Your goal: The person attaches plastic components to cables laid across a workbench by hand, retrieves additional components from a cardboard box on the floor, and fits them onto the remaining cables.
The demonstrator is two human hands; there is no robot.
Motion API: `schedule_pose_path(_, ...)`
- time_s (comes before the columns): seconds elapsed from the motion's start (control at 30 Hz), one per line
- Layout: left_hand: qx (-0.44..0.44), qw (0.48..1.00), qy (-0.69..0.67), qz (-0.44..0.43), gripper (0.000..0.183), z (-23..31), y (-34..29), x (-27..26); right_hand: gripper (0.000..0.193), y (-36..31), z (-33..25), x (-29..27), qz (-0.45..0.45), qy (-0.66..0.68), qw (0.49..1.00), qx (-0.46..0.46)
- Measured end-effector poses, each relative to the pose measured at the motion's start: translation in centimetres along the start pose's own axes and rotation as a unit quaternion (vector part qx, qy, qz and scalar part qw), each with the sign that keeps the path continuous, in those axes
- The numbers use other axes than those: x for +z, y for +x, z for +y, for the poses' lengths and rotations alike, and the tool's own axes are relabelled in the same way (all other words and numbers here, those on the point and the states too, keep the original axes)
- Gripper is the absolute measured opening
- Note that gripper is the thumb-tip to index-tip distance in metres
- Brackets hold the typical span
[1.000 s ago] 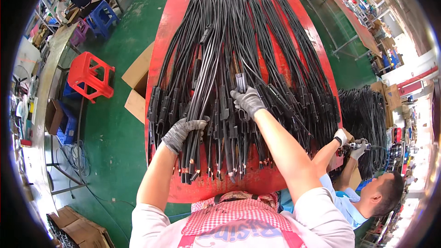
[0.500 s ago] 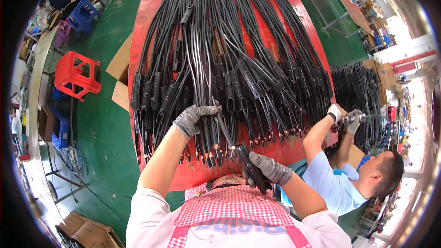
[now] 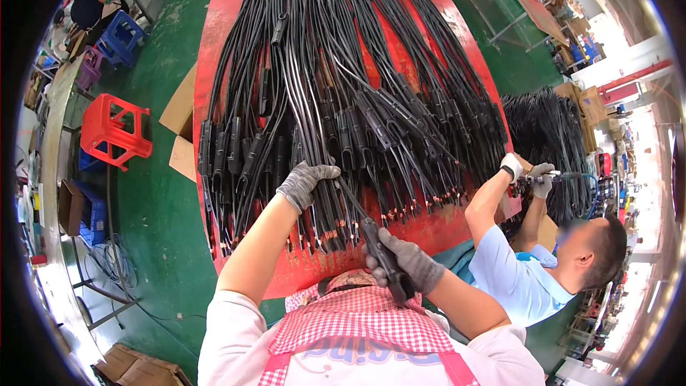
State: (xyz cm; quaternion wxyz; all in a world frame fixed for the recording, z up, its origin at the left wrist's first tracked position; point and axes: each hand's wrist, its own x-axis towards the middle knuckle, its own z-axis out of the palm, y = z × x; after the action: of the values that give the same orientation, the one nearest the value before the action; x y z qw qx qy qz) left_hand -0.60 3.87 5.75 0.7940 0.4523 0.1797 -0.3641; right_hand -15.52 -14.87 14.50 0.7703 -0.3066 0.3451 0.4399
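Note:
My left hand (image 3: 307, 184), in a grey knit glove, is closed around black cables in the middle of the table, a little behind their cut ends. One black cable (image 3: 351, 199) slants from beside its fingertips toward my body. That cable meets the upper end of a long black plastic sleeve (image 3: 390, 260); its tip is out of sight there. My right hand (image 3: 413, 264), gloved too, wraps the sleeve from the right, close to my checked apron (image 3: 343, 314). Around my left hand lie many black cables (image 3: 314, 50) with bare copper ends, several carrying similar black sleeves (image 3: 232, 144).
The cables spread over a long red table (image 3: 436, 223). At its right, a co-worker (image 3: 500, 271) in light blue holds a tool (image 3: 529, 180) with a hose. Another black cable pile (image 3: 547, 125) lies beyond. A red stool (image 3: 116, 132) and cardboard (image 3: 182, 114) stand left.
The copper tip that showed at the sleeve's mouth is now out of sight, and the cable runs straight into it. My right hand has shifted slightly along with the sleeve; my left keeps its hold.

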Motion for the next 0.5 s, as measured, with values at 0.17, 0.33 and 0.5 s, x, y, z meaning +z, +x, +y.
schedule_pose_path(0.17,-0.013,0.999,0.039,0.010,0.019,0.4,-0.3,-0.5,0.038,6.6,-1.1,0.1,0.089,-0.251,0.952,-0.153)
schedule_pose_path(0.33,0.068,0.993,0.088,0.046,0.025,1.6,-2.4,-3.0,0.041,13.4,-4.4,3.5,0.095,-0.197,0.964,-0.152)
schedule_pose_path(0.5,0.095,0.993,0.033,0.067,0.034,7.0,-7.5,-5.1,0.046,20.1,-9.8,7.1,0.082,-0.086,0.988,-0.095)
